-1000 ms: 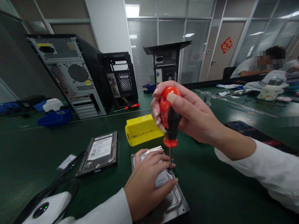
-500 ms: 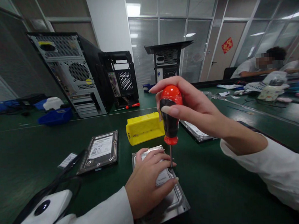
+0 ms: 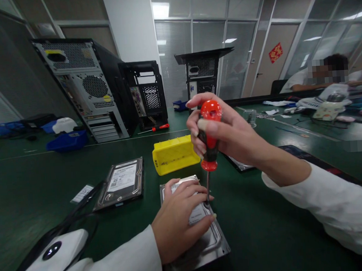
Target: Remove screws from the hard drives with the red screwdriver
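A silver hard drive (image 3: 211, 254) lies on the green table in front of me. My left hand (image 3: 181, 221) rests across its top and white label, fingers spread, thumb close to its right edge. In my right hand (image 3: 230, 134) is a screwdriver (image 3: 211, 144) with a red and black handle, my fingers wrapped round it. Its shaft points down, nearly upright. The tip meets the drive's right side at a screw spot beside my left fingertips; the screw itself is too small to make out.
Left of the drive lies another hard drive (image 3: 122, 182). A yellow bin (image 3: 176, 155) stands behind, with a third drive (image 3: 239, 164) partly hidden by my right hand. Computer cases (image 3: 83, 88), a second screwdriver (image 3: 159, 128) and a blue bin (image 3: 67, 141) are farther back. A co-worker (image 3: 321, 73) sits at right.
My right hand has turned and regripped the screwdriver handle, its fingers now curled closer round it. The handle leans slightly farther right. My left hand and the drive have stayed put.
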The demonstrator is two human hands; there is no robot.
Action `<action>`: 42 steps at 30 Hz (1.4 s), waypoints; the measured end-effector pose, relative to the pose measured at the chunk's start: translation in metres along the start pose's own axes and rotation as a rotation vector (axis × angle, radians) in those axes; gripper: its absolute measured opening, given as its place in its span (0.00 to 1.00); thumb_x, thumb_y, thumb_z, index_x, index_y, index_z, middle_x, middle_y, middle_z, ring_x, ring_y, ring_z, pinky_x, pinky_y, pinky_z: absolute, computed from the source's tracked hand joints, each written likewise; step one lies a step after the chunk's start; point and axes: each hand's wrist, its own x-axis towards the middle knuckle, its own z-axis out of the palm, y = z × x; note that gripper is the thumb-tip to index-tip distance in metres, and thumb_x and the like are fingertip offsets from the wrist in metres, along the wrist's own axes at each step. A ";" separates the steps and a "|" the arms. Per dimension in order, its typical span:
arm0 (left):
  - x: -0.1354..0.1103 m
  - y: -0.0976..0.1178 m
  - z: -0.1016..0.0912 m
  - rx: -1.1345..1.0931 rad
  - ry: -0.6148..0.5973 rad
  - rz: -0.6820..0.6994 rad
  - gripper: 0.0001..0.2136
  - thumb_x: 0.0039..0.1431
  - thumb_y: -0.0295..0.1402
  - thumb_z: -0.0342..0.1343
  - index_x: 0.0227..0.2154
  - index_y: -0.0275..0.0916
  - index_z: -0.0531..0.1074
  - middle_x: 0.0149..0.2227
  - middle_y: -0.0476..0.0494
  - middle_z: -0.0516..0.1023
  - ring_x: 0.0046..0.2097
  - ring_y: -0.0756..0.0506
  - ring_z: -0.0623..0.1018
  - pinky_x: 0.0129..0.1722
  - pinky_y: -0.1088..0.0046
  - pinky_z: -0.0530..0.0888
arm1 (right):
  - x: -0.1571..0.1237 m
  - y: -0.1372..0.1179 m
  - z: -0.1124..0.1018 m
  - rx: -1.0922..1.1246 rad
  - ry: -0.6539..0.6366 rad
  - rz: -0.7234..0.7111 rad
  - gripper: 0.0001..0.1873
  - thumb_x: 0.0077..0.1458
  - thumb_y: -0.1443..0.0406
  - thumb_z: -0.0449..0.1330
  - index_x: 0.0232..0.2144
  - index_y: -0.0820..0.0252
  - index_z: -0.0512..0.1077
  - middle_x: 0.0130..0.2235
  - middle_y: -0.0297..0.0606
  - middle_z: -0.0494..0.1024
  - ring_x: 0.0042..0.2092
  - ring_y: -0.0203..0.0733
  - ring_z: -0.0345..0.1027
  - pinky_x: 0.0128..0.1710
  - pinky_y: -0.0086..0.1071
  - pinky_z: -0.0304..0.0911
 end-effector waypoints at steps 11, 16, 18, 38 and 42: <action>0.001 0.002 -0.003 0.007 -0.033 -0.006 0.11 0.57 0.39 0.57 0.43 0.48 0.71 0.50 0.52 0.74 0.57 0.41 0.65 0.57 0.56 0.46 | -0.002 0.012 0.007 0.110 -0.019 0.067 0.21 0.58 0.69 0.54 0.54 0.59 0.57 0.41 0.35 0.67 0.39 0.32 0.64 0.38 0.25 0.67; 0.002 0.001 -0.004 -0.003 -0.036 -0.005 0.11 0.58 0.39 0.56 0.44 0.50 0.71 0.50 0.55 0.73 0.57 0.43 0.65 0.57 0.57 0.45 | -0.003 0.012 0.008 0.111 -0.030 0.020 0.22 0.59 0.70 0.51 0.56 0.60 0.55 0.44 0.36 0.67 0.38 0.30 0.64 0.40 0.25 0.65; 0.001 0.002 -0.004 0.002 -0.041 -0.010 0.11 0.58 0.39 0.56 0.44 0.51 0.71 0.50 0.56 0.73 0.57 0.43 0.65 0.57 0.57 0.45 | -0.004 0.011 0.009 0.108 -0.031 0.011 0.22 0.60 0.71 0.50 0.56 0.61 0.54 0.43 0.36 0.67 0.39 0.30 0.65 0.41 0.26 0.65; 0.003 0.005 -0.007 -0.046 -0.035 -0.034 0.08 0.56 0.36 0.58 0.39 0.47 0.71 0.48 0.52 0.74 0.55 0.41 0.66 0.56 0.56 0.49 | -0.004 0.013 0.010 0.102 -0.031 0.060 0.23 0.60 0.68 0.53 0.57 0.58 0.55 0.44 0.36 0.66 0.40 0.31 0.64 0.41 0.24 0.66; 0.003 0.005 -0.008 -0.048 -0.041 -0.038 0.08 0.56 0.36 0.58 0.39 0.47 0.70 0.48 0.52 0.74 0.55 0.41 0.66 0.56 0.56 0.48 | -0.002 0.011 0.007 0.051 -0.022 0.058 0.23 0.57 0.68 0.57 0.54 0.59 0.57 0.42 0.34 0.66 0.39 0.31 0.65 0.40 0.25 0.67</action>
